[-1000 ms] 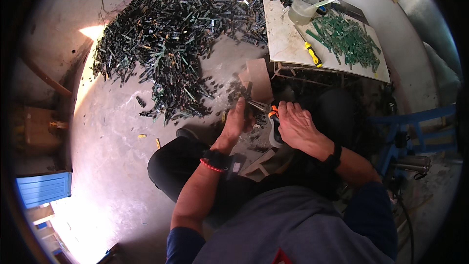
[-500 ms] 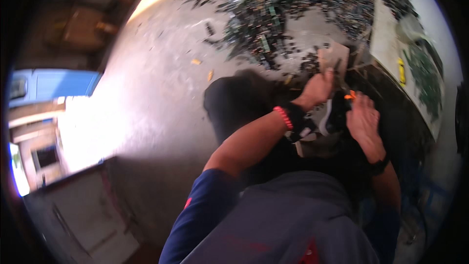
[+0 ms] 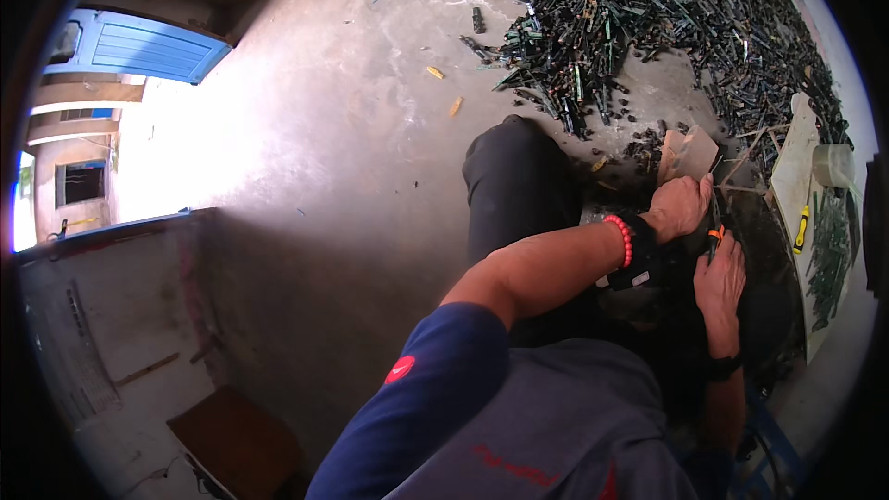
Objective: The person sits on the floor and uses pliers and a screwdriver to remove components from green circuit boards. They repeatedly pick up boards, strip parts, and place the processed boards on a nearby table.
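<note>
My left hand (image 3: 681, 207), with a red bead bracelet (image 3: 620, 239) at its wrist, is closed with thumb and fingers pinched beside a thin dark piece too small to name. Just below and to the right, my right hand (image 3: 720, 280) is closed around a tool with an orange and black handle (image 3: 715, 239). The tool's dark front end reaches up to my left fingertips; its exact kind is hard to make out. Beyond the left hand lies a flat brown board (image 3: 687, 154), partly behind the fingers.
A large heap of dark green and black strips (image 3: 593, 28) spreads over the floor ahead. On the right a pale board (image 3: 795, 143) bears a yellow-handled tool (image 3: 801, 230), green strips (image 3: 831, 268) and a clear container (image 3: 832, 167). My bent knee (image 3: 519, 167) is left of the hands.
The view has swung, so the scene sits further right and is sharper. My hands stay near each other, the left one now nearer the tool's front end. The right still holds the orange-handled tool.
</note>
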A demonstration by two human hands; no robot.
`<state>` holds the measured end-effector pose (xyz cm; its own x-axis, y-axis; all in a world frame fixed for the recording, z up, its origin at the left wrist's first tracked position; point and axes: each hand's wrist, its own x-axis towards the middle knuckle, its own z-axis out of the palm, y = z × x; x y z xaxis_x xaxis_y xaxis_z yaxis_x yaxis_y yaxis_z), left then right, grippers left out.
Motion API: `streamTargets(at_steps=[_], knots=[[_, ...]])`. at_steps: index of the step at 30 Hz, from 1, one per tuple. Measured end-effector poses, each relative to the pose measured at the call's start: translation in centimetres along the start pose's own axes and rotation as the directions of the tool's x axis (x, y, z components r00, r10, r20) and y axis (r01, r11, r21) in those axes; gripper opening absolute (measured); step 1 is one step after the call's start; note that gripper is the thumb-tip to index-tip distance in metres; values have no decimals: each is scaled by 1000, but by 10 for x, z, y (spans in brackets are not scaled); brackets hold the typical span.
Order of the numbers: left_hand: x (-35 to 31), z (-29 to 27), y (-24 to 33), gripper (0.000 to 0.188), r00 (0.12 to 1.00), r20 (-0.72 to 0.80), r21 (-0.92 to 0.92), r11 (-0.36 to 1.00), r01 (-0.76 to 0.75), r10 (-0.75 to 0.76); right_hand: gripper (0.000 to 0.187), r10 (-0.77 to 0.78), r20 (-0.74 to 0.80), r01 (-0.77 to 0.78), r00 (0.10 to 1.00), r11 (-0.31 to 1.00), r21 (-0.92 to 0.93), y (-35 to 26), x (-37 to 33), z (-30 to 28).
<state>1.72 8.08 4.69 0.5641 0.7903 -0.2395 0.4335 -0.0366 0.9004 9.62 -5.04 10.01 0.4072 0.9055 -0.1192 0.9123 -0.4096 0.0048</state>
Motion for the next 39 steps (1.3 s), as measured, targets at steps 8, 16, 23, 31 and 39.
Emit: streamTargets(at_steps=[8, 16, 23, 31, 39], knots=[[-1, -4, 0, 66, 1000, 3, 21, 1000, -20, 20, 31, 75, 39, -82, 996, 963, 256, -8, 4, -11], [1, -19, -5, 70, 985, 172, -97, 995, 31, -14, 26, 87, 126, -132, 988, 905, 404, -2, 3, -13], [-3, -28, 5, 62, 920, 388, -420, 879, 224, -49, 12, -34, 237, -173, 971, 582, 795, 12, -4, -8], [1, -39, 6, 55, 825, 566, -493, 804, 331, 7, 9, -327, 593, -675, 736, -280, 683, 13, -6, -32], [2, -31, 5, 51, 792, 608, -557, 681, 476, -57, 10, -336, 558, -637, 759, -206, 743, 18, -3, -23]])
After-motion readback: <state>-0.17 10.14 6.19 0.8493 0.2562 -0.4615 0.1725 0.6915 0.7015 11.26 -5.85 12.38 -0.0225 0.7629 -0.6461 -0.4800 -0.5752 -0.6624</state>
